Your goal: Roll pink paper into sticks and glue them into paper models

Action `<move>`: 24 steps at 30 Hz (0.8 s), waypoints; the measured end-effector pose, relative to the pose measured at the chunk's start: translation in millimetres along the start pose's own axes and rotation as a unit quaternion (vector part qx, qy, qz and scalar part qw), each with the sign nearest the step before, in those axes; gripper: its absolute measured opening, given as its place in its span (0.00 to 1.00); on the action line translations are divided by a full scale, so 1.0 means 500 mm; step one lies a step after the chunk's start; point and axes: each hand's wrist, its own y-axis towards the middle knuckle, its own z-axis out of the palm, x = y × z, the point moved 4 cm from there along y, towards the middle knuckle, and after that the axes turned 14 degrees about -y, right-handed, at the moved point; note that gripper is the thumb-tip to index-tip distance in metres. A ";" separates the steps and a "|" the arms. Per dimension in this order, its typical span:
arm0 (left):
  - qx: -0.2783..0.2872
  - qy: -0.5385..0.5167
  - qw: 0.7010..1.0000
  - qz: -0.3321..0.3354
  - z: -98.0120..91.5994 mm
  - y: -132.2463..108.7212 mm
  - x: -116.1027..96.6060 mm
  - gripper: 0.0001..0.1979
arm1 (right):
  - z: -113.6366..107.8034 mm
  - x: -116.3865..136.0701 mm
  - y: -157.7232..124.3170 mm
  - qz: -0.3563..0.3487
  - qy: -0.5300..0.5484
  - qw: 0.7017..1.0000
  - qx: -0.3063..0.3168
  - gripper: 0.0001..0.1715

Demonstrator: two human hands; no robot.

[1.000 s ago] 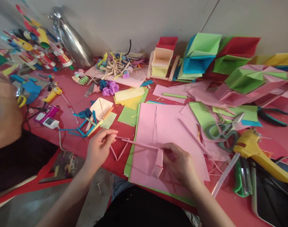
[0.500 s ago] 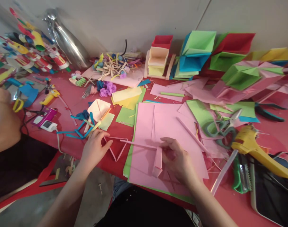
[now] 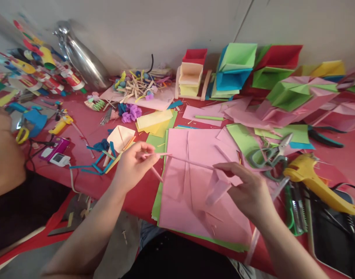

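A thin pink paper strip (image 3: 191,161) stretches between my two hands above a stack of pink sheets (image 3: 177,209). My left hand (image 3: 133,166) pinches the strip's left end, where it joins a folded strip frame partly hidden by the fingers; one leg of the frame (image 3: 157,174) slants down. At the other end, my right hand (image 3: 250,188) grips the strip with thumb and fingers. A folded pink paper piece (image 3: 218,190), blurred, hangs beside the right fingers on the strip's end. Green sheets (image 3: 157,205) show under the pink stack.
Right of the stack lie scissors (image 3: 272,155), a yellow glue gun (image 3: 303,170), a green-handled cutter (image 3: 290,217) and a black tablet-like device (image 3: 331,236). Folded paper boxes (image 3: 238,58) line the wall. Blue strips (image 3: 98,166) lie on the left, near another person's arm (image 3: 5,151).
Both hands have lifted. The left moved right and up, now pinching the strip frame that lay on the table; the right moved right, carrying the strip and folded piece.
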 end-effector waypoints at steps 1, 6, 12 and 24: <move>0.005 -0.011 1.000 0.008 0.016 0.019 -0.006 0.11 | -0.007 -0.008 0.014 0.005 -0.008 1.000 -0.007 0.11; 0.085 -0.074 0.993 0.034 0.114 0.128 -0.002 0.12 | -0.020 -0.077 0.099 0.050 -0.044 0.997 -0.029 0.09; 0.197 -0.085 0.976 0.043 0.188 0.201 0.055 0.25 | 0.002 -0.148 0.130 0.065 -0.060 0.996 -0.028 0.10; 0.265 0.089 0.933 0.227 0.210 0.170 0.086 0.11 | 0.018 -0.145 0.093 0.055 -0.099 0.994 -0.013 0.14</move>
